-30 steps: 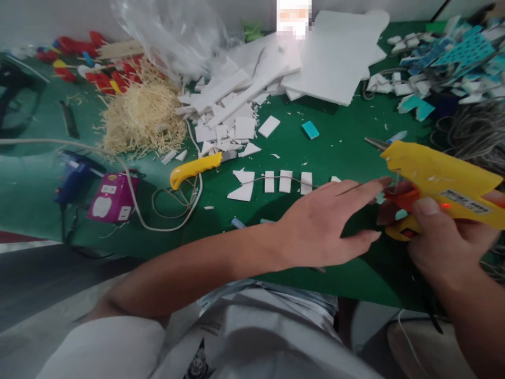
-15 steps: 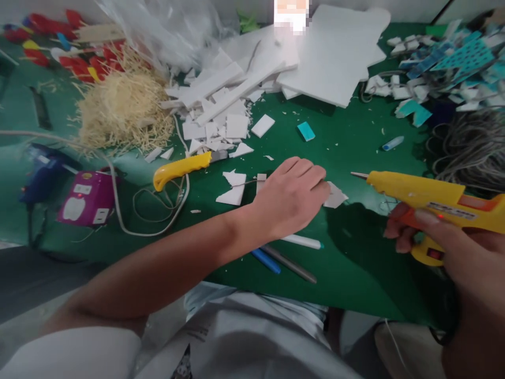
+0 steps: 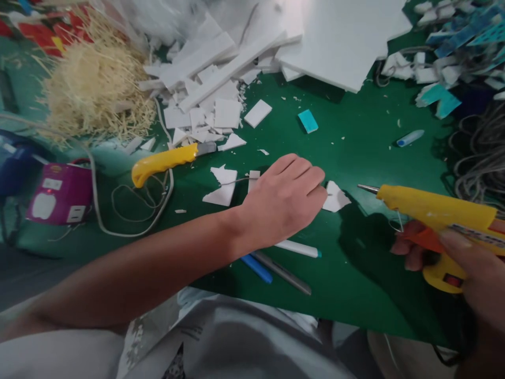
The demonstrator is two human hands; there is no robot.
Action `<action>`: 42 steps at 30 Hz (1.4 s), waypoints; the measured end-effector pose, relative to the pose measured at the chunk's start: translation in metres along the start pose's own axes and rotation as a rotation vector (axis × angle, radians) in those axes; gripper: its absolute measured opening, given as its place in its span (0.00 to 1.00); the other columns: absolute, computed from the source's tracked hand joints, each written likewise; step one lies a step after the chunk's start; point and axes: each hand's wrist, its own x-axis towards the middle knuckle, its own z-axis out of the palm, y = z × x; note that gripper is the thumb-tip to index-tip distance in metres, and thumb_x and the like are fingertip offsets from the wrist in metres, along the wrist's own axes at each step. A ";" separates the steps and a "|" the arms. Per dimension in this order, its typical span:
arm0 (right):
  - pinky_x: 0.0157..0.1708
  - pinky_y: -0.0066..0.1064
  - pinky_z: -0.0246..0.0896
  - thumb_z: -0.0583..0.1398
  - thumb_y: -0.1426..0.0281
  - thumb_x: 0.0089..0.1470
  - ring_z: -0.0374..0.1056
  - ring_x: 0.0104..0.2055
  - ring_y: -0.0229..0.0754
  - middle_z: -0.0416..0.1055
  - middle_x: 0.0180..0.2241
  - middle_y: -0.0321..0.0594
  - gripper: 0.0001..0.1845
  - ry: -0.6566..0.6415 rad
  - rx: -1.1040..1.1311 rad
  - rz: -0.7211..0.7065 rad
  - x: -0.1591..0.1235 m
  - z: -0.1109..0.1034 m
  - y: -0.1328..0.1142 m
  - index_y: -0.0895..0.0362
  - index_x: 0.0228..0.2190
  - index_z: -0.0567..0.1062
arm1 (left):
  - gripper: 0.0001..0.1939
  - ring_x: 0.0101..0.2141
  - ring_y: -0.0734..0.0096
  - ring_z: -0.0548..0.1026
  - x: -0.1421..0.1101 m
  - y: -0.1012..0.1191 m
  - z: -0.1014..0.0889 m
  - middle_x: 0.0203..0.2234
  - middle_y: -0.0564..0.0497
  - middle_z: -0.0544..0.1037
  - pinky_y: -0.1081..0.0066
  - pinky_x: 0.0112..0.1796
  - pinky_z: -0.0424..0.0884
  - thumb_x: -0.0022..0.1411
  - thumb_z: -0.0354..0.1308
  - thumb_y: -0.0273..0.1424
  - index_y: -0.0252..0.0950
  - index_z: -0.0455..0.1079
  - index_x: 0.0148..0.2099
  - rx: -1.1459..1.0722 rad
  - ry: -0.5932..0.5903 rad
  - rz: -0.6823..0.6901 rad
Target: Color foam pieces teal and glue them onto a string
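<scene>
My left hand lies knuckles up on the green table, fingers curled down over a row of small white foam pieces strung on a wire; what the fingertips grip is hidden. A white foam scrap sticks out just past the fingertips. My right hand grips a yellow glue gun at the right, one finger on its orange trigger. The gun's metal nozzle points left, a short way from the scrap.
A yellow-handled knife lies left of my hand beside a looped cable. White foam sheets and offcuts, a straw pile, a purple power strip, pens, a teal block and coiled wire surround the green surface.
My left hand pulled back from the glue gun and settled over the foam pieces. The right hand with the gun sank a little lower. The view tilted down and nearer.
</scene>
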 end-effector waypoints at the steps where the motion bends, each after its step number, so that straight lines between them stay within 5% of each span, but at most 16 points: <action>1: 0.12 0.35 0.68 0.69 0.50 0.52 0.69 0.16 0.45 0.76 0.22 0.40 0.17 -0.115 -0.019 -0.051 0.003 -0.002 0.002 0.50 0.26 0.80 | 0.15 0.34 0.69 0.75 0.000 0.000 0.001 0.33 0.51 0.82 0.67 0.43 0.73 0.71 0.52 0.19 0.37 0.72 0.32 -0.001 -0.001 0.000; 15: 0.28 0.39 0.82 0.70 0.49 0.49 0.78 0.26 0.50 0.81 0.27 0.38 0.13 -0.184 -0.107 0.006 -0.012 -0.009 0.030 0.43 0.27 0.85 | 0.19 0.38 0.66 0.79 0.000 -0.001 -0.004 0.38 0.49 0.83 0.60 0.45 0.76 0.76 0.46 0.22 0.36 0.76 0.37 -0.044 -0.072 -0.044; 20: 0.17 0.32 0.73 0.67 0.42 0.50 0.73 0.20 0.46 0.78 0.22 0.38 0.22 -0.175 -0.227 -0.151 -0.003 -0.001 0.011 0.45 0.22 0.83 | 0.20 0.39 0.64 0.80 0.001 -0.001 -0.005 0.38 0.48 0.83 0.57 0.45 0.78 0.76 0.45 0.23 0.37 0.77 0.38 -0.033 -0.098 -0.069; 24: 0.13 0.31 0.69 0.67 0.44 0.52 0.71 0.18 0.45 0.77 0.20 0.37 0.20 -0.195 -0.255 -0.182 -0.003 0.000 0.006 0.44 0.21 0.82 | 0.21 0.40 0.63 0.80 0.005 -0.001 -0.006 0.37 0.48 0.82 0.56 0.47 0.78 0.76 0.44 0.24 0.37 0.77 0.36 -0.088 -0.153 -0.132; 29: 0.17 0.32 0.73 0.69 0.48 0.51 0.73 0.21 0.46 0.78 0.22 0.35 0.14 -0.237 -0.270 -0.159 -0.005 -0.008 0.021 0.43 0.25 0.83 | 0.22 0.41 0.60 0.80 0.010 -0.001 -0.007 0.37 0.46 0.81 0.50 0.50 0.76 0.77 0.43 0.25 0.38 0.76 0.35 -0.245 -0.213 -0.268; 37: 0.20 0.34 0.74 0.64 0.51 0.58 0.76 0.23 0.46 0.82 0.27 0.35 0.14 -0.331 -0.395 -0.162 0.003 -0.039 0.058 0.43 0.27 0.84 | 0.24 0.40 0.61 0.81 0.012 0.000 -0.006 0.35 0.48 0.81 0.50 0.48 0.78 0.77 0.40 0.25 0.39 0.75 0.34 -0.224 -0.193 -0.243; 42: 0.14 0.31 0.65 0.65 0.52 0.58 0.69 0.17 0.42 0.77 0.22 0.33 0.13 -0.322 -0.306 -0.128 -0.006 -0.030 0.047 0.44 0.27 0.82 | 0.23 0.40 0.61 0.81 0.016 0.002 -0.006 0.34 0.49 0.80 0.49 0.49 0.79 0.77 0.41 0.26 0.40 0.74 0.33 -0.266 -0.190 -0.248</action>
